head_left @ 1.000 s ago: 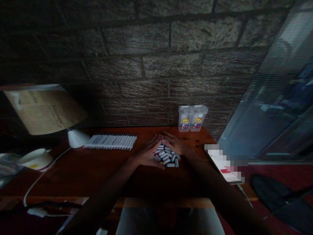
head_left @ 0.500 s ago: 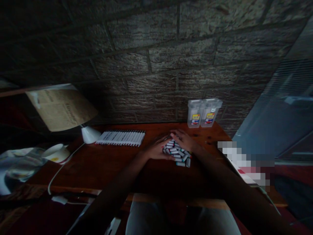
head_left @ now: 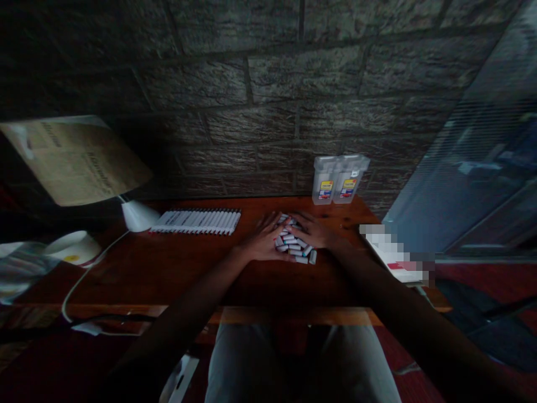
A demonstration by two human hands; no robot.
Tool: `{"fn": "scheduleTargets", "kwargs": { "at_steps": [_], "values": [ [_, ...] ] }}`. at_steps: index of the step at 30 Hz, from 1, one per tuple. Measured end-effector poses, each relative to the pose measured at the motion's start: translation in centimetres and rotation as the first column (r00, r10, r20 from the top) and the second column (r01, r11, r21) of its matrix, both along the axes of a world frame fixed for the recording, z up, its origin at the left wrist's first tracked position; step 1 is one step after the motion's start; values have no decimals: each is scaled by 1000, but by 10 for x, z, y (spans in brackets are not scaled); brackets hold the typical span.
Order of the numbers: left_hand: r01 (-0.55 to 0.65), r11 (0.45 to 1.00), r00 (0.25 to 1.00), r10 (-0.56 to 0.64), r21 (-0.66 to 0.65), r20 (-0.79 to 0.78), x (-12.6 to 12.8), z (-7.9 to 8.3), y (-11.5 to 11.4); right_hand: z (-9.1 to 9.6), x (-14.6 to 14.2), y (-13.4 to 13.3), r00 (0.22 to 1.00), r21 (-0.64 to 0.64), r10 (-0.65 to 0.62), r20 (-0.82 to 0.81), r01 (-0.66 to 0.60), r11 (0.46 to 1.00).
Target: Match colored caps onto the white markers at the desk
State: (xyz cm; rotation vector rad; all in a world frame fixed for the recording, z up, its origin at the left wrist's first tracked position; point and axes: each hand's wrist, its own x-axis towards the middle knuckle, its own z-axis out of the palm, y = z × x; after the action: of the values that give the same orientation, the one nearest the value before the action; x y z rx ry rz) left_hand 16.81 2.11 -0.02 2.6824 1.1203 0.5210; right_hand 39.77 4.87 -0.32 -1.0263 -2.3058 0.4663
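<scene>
Working over the wooden desk (head_left: 188,268), keeping left hand (head_left: 265,239) and right hand (head_left: 315,230) wide and cupped around the pile of short cylinders (head_left: 290,246) near its middle. Now parting both hands slightly at the far side, exposing cylinders between; apparently still gathering rather than gripping.

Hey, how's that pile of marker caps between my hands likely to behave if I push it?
The marker caps look short and cylindrical, so loose ones may roll. They're heaped loosely, so the pile would probably spread, though your left hand and right hand flanking it might limit that. Their small size suggests each is light.
</scene>
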Motion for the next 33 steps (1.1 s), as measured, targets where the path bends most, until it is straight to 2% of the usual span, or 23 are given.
{"fn": "scheduleTargets", "kwargs": {
  "at_steps": [4, 9, 14, 20, 26, 29, 33],
  "values": [
    [-11, 1000, 1000, 11, 7, 10, 11, -5, -1, -3, -15, 3, 985, 34, -121, -124, 126, 991],
    [-1, 999, 998, -1, 36, 58, 1, -1, 5, 0, -2, 10, 932, -51, -233, -278, 228, 972],
    [13, 1000, 986, -16, 18, 167, -14, 7, 11, 4, 10, 11, 899, -60, -331, -288, 328, 943],
    [-75, 994, 957, 92, -73, 275, -14, 4, 16, -1, 15, 17, 859, 47, -474, -194, 490, 870],
    [-68, 993, 930, 98, -97, 354, -21, -2, 23, -9, 18, 19, 928, 45, -370, -43, 372, 927],
    [-59, 994, 912, 92, -94, 400, -27, -6, 29, -9, 19, 19, 944, 12, -316, -98, 319, 948],
    [-130, 986, 858, 164, -103, 487, -31, -12, 36, -11, 21, 21, 928, -81, -291, -232, 280, 957]
  ]
}}
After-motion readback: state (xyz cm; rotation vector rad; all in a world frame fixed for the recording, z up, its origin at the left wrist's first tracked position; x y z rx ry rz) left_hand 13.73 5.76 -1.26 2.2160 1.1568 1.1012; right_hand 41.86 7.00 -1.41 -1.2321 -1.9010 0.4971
